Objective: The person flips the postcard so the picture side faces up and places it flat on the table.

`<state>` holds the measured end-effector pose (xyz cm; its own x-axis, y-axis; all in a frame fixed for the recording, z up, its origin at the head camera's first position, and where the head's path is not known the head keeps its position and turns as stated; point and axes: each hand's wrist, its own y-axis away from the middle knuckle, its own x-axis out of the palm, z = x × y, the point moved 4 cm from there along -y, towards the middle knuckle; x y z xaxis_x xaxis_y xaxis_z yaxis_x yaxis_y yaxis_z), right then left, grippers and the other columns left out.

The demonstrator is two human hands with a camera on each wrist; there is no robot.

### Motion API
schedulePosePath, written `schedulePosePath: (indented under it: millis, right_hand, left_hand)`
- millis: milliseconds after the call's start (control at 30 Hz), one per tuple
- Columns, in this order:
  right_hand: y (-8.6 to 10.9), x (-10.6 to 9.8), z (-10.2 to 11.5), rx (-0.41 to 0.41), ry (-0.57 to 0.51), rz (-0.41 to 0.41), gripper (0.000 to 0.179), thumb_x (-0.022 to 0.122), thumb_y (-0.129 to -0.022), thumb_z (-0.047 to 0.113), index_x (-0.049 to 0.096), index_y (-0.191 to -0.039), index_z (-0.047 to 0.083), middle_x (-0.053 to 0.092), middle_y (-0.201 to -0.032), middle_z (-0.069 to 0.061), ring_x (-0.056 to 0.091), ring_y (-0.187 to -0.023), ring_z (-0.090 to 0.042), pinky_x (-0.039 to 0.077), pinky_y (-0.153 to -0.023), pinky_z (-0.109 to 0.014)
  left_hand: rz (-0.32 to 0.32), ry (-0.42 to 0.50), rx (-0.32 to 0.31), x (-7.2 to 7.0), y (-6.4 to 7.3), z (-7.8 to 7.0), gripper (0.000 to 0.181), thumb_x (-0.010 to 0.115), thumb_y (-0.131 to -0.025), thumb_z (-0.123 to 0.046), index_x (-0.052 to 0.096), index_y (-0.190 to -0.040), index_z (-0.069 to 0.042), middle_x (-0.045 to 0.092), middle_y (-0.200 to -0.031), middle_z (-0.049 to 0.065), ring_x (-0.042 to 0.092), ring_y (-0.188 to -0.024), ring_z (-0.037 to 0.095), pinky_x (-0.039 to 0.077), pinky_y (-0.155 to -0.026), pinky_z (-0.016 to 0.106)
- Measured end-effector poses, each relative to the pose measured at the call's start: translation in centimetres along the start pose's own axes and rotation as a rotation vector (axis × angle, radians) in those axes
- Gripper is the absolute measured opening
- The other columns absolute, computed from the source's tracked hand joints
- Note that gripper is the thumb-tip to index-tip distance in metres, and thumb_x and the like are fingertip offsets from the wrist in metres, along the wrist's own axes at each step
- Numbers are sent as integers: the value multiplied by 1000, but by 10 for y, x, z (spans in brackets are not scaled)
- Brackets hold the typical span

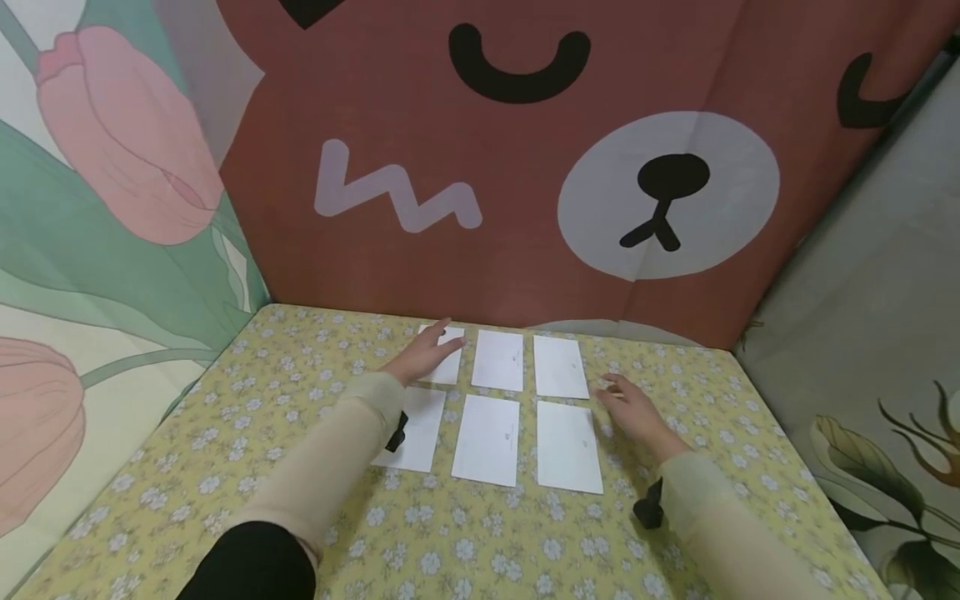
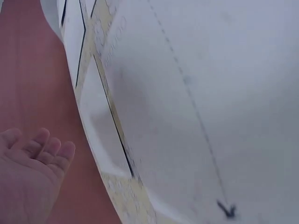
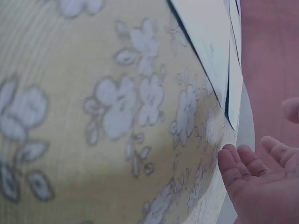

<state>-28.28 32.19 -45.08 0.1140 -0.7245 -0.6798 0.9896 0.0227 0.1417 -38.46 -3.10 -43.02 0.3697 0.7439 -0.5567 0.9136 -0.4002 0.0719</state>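
White paper sheets lie flat in two rows of three. My left hand [image 1: 422, 354] is over the back left sheet [image 1: 451, 368], fingers extended, nothing held; its forearm partly covers the front left sheet [image 1: 426, 425]. A dashed line ending in an arrow marks the large near sheet [image 2: 252, 130] in the left wrist view. On the other side, my right hand [image 1: 632, 410] hovers just right of the back right sheet [image 1: 561, 367], fingers loosely bent and empty. Between the arms lie the back middle sheet [image 1: 495, 358], front middle sheet [image 1: 486, 442] and front right sheet [image 1: 567, 450], some with small faint marks.
A yellow floral cloth [image 1: 300, 492] covers the table. Behind it hangs a reddish-brown cloth [image 1: 517, 258] with a bear face. Flower-printed cloths [image 1: 112, 275] close off the sides. A small black device [image 1: 649, 505] sits at the right wrist.
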Motion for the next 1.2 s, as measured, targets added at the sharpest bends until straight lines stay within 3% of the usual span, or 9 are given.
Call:
schedulePosePath:
  millis: [233, 400, 633, 867, 1200]
  right_hand:
    - [2, 2, -5, 61, -100, -14, 60, 48, -111, 30, 29, -157, -5, 44, -146, -33, 51, -128, -48, 47, -101, -56]
    - [6, 2, -7, 83, -178, -14, 60, 47, -112, 27, 27, -158, -6, 41, -148, -34, 49, -130, -48, 45, -105, -56]
    - [0, 6, -6, 97, -263, 4, 59, 48, -111, 26, 28, -158, -4, 43, -148, -32, 49, -132, -46, 44, -107, -53]
    - [-7, 8, 0, 104, -275, -18, 57, 46, -111, 23, 30, -157, -6, 45, -145, -32, 52, -129, -46, 46, -105, -53]
    - [-9, 7, 2, 138, -238, -8, 57, 46, -111, 23, 31, -156, -7, 48, -142, -34, 55, -124, -46, 49, -100, -52]
  left_hand:
    - [21, 114, -37, 20, -6, -7, 77, 45, -108, -48, 14, -166, -7, 23, -166, 23, 24, -152, 40, 24, -119, 57]
    - [35, 186, -43, 35, -14, -12, 80, 46, -107, -51, 15, -165, -6, 31, -161, 23, 33, -147, 40, 30, -117, 57]
    - [20, 228, -88, 42, -20, -11, 77, 49, -107, -48, 20, -165, -7, 34, -160, 21, 34, -147, 40, 30, -117, 56]
    - [5, 183, -81, 47, -25, -22, 75, 52, -106, -43, 24, -163, -4, 37, -158, 23, 38, -143, 41, 34, -115, 55]
    - [-11, 131, -100, 67, -41, -36, 70, 56, -104, -41, 34, -160, -5, 45, -152, 21, 46, -138, 38, 39, -111, 52]
